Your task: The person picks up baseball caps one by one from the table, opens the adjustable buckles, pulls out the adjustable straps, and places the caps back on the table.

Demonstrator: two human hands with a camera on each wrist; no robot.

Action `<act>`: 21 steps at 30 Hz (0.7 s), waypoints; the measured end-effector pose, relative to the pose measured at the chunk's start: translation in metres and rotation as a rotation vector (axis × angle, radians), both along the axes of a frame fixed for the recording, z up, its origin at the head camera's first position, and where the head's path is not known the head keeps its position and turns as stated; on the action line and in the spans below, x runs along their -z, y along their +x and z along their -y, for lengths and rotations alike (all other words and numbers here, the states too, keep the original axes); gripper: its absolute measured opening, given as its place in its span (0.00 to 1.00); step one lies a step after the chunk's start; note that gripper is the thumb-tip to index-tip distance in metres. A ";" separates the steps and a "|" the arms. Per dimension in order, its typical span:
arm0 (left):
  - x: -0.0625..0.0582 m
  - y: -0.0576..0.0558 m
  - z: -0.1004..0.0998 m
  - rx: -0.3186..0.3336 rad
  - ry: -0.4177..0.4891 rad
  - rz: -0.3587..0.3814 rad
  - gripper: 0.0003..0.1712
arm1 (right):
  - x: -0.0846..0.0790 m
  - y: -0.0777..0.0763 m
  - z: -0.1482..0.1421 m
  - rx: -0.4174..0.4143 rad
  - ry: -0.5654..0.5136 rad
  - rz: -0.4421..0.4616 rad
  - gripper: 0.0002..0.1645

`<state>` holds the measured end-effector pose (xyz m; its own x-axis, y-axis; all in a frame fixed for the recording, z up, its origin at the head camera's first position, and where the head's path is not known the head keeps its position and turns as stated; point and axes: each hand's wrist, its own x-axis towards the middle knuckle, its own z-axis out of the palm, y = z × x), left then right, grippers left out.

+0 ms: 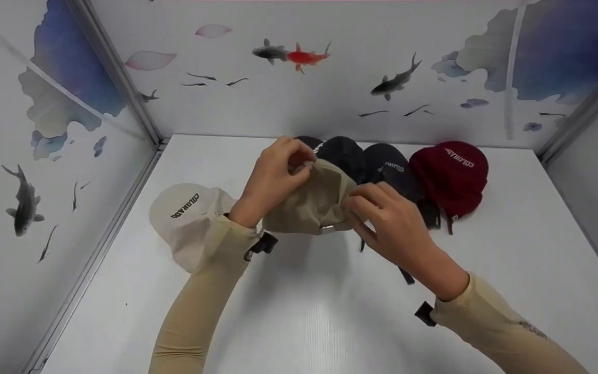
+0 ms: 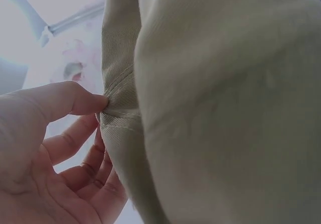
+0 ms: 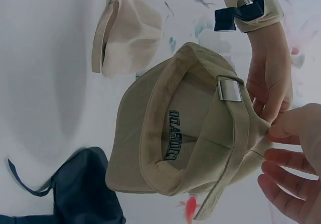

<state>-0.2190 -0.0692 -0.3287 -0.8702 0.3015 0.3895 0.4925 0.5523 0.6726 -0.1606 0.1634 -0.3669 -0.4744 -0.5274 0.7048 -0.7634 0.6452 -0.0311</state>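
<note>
A khaki baseball cap (image 1: 309, 202) is held up between both hands over the white table. My left hand (image 1: 273, 176) pinches its fabric at the upper left; in the left wrist view the thumb (image 2: 88, 101) presses a fold against the fingers. On the opposite side, my right hand (image 1: 392, 223) pinches the cap's edge between thumb and fingertips. The right wrist view looks into the cap's opening, where dark lettering (image 3: 173, 135) shows inside. A metal buckle (image 3: 229, 90) sits on the back strap, whose loose end hangs down.
A cream cap (image 1: 179, 208) lies at the left, beside the left forearm. Several dark caps (image 1: 343, 156) stand along the back, partly behind the hands. To their right rests a red cap (image 1: 454, 176). Walls printed with fish (image 1: 307, 54) enclose the table (image 1: 299, 322).
</note>
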 end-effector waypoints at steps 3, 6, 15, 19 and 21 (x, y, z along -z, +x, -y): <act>0.002 0.007 -0.003 0.036 -0.001 0.007 0.06 | -0.001 0.008 0.002 -0.062 -0.027 -0.029 0.10; 0.005 0.013 -0.006 0.062 -0.004 0.005 0.06 | 0.002 0.015 0.003 -0.112 -0.006 -0.059 0.10; 0.024 0.023 -0.014 0.115 0.010 0.004 0.07 | 0.027 0.027 -0.007 -0.106 0.142 -0.068 0.17; 0.031 0.026 -0.019 0.120 -0.007 0.009 0.07 | 0.037 0.029 -0.012 -0.076 0.173 -0.040 0.19; 0.035 0.027 -0.022 0.121 -0.015 0.015 0.07 | 0.041 0.029 -0.014 -0.068 0.181 -0.022 0.18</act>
